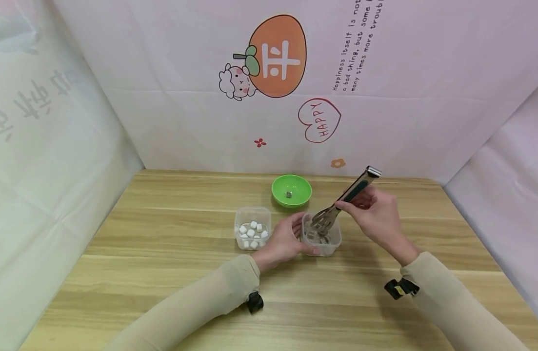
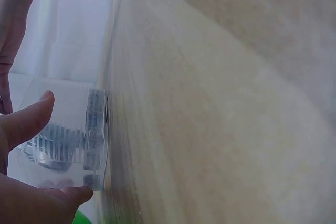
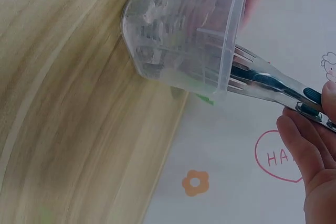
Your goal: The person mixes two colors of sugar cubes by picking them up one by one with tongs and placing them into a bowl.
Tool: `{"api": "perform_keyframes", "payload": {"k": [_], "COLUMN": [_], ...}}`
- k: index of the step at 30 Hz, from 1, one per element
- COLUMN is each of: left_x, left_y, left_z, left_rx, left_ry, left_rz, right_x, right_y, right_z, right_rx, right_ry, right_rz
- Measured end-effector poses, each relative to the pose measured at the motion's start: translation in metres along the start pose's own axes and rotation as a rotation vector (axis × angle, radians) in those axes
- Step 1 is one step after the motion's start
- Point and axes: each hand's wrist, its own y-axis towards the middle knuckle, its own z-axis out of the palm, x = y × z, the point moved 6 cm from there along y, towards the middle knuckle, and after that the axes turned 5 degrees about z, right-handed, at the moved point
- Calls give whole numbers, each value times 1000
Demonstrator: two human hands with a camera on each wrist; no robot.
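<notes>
My left hand [image 1: 283, 244] holds a clear plastic container [image 1: 336, 242] by its left side, thumb in front and fingers behind. Several small grey metallic cubes [image 1: 311, 235] lie on the container's bottom. My right hand [image 1: 378, 217] grips metal tongs [image 1: 356, 189] with dark green handle inlays. The slotted heads of the tongs reach down inside the container among the cubes; whether a cube sits between them I cannot tell. In the right wrist view the tongs [image 3: 270, 83] slant in through the container's mouth, and cubes [image 3: 147, 9] show through its wall.
Left of my left hand stands a second clear container [image 1: 253, 213] with several white cubes [image 1: 251, 233]. Behind the two containers is a green bowl [image 1: 279, 187] with a small metallic cube [image 1: 288, 194] in it. A printed white cloth [image 1: 198, 131] rises at the table's back edge.
</notes>
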Motion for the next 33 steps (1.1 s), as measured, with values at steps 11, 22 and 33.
{"api": "perform_keyframes", "payload": {"k": [11, 22, 33], "left_x": [1, 3, 3], "left_y": [-1, 0, 0], "left_z": [1, 1, 1], "left_rx": [-10, -23, -21], "left_ry": [5, 6, -1], "left_rz": [-13, -21, -15], "right_x": [-4, -4, 6], "right_y": [-3, 9, 35], "right_z": [-3, -15, -21], "right_rx": [-38, -63, -61], "right_ry": [9, 164, 283], "right_rz": [-3, 67, 110]}}
